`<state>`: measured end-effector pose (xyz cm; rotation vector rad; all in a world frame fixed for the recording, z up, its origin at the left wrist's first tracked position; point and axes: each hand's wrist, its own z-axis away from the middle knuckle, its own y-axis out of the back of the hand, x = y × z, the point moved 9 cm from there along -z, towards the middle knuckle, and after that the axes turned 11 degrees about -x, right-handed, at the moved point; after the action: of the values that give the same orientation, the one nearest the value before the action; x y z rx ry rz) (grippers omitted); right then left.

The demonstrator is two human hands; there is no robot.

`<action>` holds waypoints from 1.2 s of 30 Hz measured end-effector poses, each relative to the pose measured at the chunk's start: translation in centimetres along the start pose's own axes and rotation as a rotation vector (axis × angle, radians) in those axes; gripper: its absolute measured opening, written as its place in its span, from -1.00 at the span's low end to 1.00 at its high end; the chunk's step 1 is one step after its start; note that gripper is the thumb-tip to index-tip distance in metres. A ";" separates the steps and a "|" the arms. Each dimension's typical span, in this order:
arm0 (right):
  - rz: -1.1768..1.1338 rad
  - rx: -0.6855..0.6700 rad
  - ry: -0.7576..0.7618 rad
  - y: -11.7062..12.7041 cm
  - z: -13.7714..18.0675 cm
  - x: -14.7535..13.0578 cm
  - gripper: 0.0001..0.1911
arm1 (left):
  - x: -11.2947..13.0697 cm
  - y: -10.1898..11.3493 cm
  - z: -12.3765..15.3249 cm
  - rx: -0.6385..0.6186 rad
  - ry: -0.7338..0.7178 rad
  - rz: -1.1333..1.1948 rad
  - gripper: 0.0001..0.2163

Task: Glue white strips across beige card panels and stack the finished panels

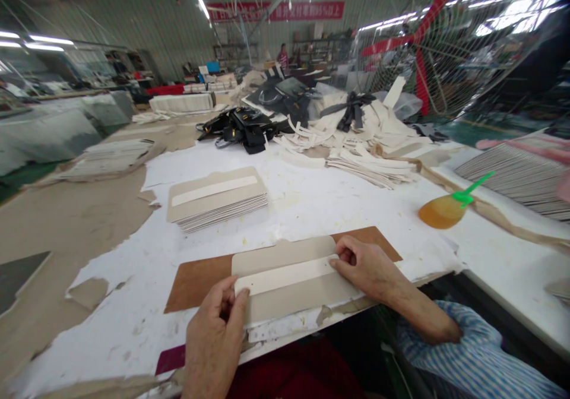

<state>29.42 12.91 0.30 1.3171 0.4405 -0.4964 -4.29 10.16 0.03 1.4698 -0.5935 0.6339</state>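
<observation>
A grey card panel [285, 256] lies on a brown board [196, 280] at the table's near edge. A white strip [285, 274] runs along the panel's middle. My left hand [216, 333] pinches the strip's left end, thumb on top, fingers curled. My right hand [367, 265] presses the strip's right end with curled fingers. A stack of like panels [218, 197], each with a white strip, sits farther back to the left.
An orange glue bottle with a green nozzle [449, 206] lies at the right. Loose white strips [369, 143] and black bags [244, 126] are piled behind. A large fan [445, 37] stands at back right. A person [282, 56] works far off.
</observation>
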 end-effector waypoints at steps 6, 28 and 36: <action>0.024 0.006 0.041 0.1 0.2 -0.4 -0.92 | 0.2 0.0 -0.1 0.027 -0.025 0.003 -0.61; 0.116 -0.062 0.053 -1.3 -0.7 2.0 -0.67 | 2.6 0.1 0.7 0.091 -0.267 -0.122 -0.85; 0.110 -0.030 0.076 -1.1 -0.5 2.1 -0.68 | 2.9 -0.1 -0.2 0.041 -0.166 -0.137 -0.84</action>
<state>30.50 12.98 -1.91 1.3271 0.4342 -0.3473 -2.15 10.41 2.00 1.5971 -0.6041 0.4223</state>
